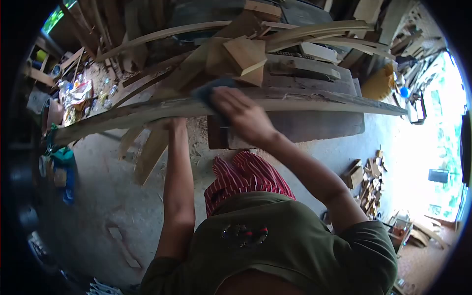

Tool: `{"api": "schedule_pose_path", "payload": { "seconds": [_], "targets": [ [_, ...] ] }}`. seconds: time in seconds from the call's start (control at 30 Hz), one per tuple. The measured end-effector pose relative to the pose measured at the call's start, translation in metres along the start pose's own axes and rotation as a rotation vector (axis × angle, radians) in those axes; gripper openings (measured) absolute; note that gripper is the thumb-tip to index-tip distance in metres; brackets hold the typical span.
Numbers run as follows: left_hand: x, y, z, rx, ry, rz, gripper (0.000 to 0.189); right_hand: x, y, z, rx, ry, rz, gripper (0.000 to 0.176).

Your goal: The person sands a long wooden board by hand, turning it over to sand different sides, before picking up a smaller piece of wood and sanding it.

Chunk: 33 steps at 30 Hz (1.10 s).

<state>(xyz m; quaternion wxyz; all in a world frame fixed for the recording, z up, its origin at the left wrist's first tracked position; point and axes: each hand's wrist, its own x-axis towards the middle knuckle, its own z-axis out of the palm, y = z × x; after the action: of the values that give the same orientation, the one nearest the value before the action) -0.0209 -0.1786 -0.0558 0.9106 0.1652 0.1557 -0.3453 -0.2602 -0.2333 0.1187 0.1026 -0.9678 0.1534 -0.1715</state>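
Note:
A long wooden board (314, 105) with a rough dark edge stretches across the view, over a brown bench (314, 128). My right hand (243, 114) is closed on a dark blue-grey pad (215, 98), slightly blurred, that lies against the board near its middle. To the left, my left hand (176, 121) reaches to the underside of the board; its fingers are hidden behind the wood.
Curved wooden strips (324, 33) and wooden blocks (245, 53) are piled beyond the board. Wood offcuts (371, 182) lie on the floor at the right. A teal and blue item (65, 160) hangs near the board's left end. Shavings lie below the board.

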Motion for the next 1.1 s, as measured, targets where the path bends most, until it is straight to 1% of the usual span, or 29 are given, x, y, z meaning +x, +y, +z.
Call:
{"api": "schedule_pose_path", "payload": {
  "seconds": [0.03,0.07,0.1,0.13,0.17,0.23,0.27,0.37,0.43,0.53,0.63,0.67,0.7,0.73,0.77,0.8,0.83,0.9,0.93,0.97,1.0,1.03,1.1],
  "targets": [
    [0.001,0.005,-0.002,-0.046,0.010,0.067,0.085,-0.027,0.017,-0.018,-0.009,0.000,0.107,0.061],
    [0.004,0.008,-0.003,-0.081,0.016,0.116,0.083,-0.055,0.040,-0.030,-0.084,0.006,0.226,0.060],
    [0.005,0.011,-0.004,-0.105,0.019,0.154,0.082,-0.078,0.061,-0.041,-0.091,0.064,0.336,0.055],
    [0.007,0.012,-0.006,-0.133,0.019,0.185,0.081,-0.092,0.075,-0.051,-0.086,0.201,0.413,0.052],
    [0.008,0.012,-0.002,-0.117,0.024,0.186,0.080,-0.098,0.080,-0.054,-0.164,0.228,0.436,0.050],
    [0.004,0.012,0.003,-0.080,0.030,0.159,0.079,-0.081,0.065,-0.036,-0.213,0.296,0.549,0.049],
    [0.001,0.012,0.005,-0.065,0.034,0.146,0.078,-0.071,0.056,-0.027,-0.139,0.313,0.507,0.049],
    [-0.007,0.006,0.013,-0.016,0.053,0.115,0.076,-0.048,0.028,-0.018,-0.051,0.198,0.187,0.050],
    [-0.012,0.007,0.019,0.029,0.058,0.110,0.075,-0.071,0.049,-0.030,-0.045,0.185,0.235,0.049],
    [-0.025,0.008,0.029,0.065,0.076,0.116,0.073,-0.144,0.128,-0.068,-0.176,0.299,0.470,0.048],
    [-0.042,0.010,0.040,0.141,0.110,0.135,0.071,-0.183,0.172,-0.100,-0.274,0.353,0.659,0.047],
    [-0.036,0.015,0.030,0.199,0.112,0.184,0.067,-0.181,0.171,-0.100,-0.315,0.369,0.676,0.039],
    [-0.030,0.021,0.020,0.257,0.116,0.233,0.065,-0.175,0.163,-0.091,-0.290,0.380,0.709,0.041],
    [-0.078,-0.003,0.062,0.224,0.264,0.373,0.062,-0.171,0.156,-0.080,-0.268,0.350,0.604,0.046],
    [-0.104,-0.017,0.079,0.480,0.255,0.701,0.058,-0.166,0.148,-0.067,-0.229,0.330,0.486,0.052],
    [-0.130,-0.031,0.095,0.720,0.318,1.041,0.054,-0.156,0.132,-0.071,-0.214,0.313,0.417,0.054],
    [-0.128,-0.032,0.084,1.254,0.178,1.567,0.052,-0.159,0.136,-0.073,-0.215,0.299,0.355,0.053],
    [-0.159,-0.077,0.128,1.554,-0.570,1.631,0.053,-0.180,0.159,-0.083,-0.167,0.324,0.360,0.052],
    [-0.175,-0.100,0.147,1.737,-0.843,1.541,0.054,-0.200,0.181,-0.095,-0.184,0.357,0.398,0.048],
    [-0.190,-0.126,0.164,1.901,-1.115,1.422,0.056,-0.221,0.205,-0.106,-0.247,0.428,0.489,0.047],
    [-0.203,-0.157,0.178,1.960,-1.247,1.355,0.056,-0.242,0.232,-0.115,-0.302,0.488,0.571,0.045],
    [-0.213,-0.186,0.188,2.014,-1.380,1.280,0.057,-0.263,0.253,-0.132,-0.283,0.530,0.627,0.044],
    [-0.215,-0.234,0.185,2.039,-1.463,0.986,0.063,-0.273,0.267,-0.148,-0.357,0.554,0.782,0.045]
  ]
}}
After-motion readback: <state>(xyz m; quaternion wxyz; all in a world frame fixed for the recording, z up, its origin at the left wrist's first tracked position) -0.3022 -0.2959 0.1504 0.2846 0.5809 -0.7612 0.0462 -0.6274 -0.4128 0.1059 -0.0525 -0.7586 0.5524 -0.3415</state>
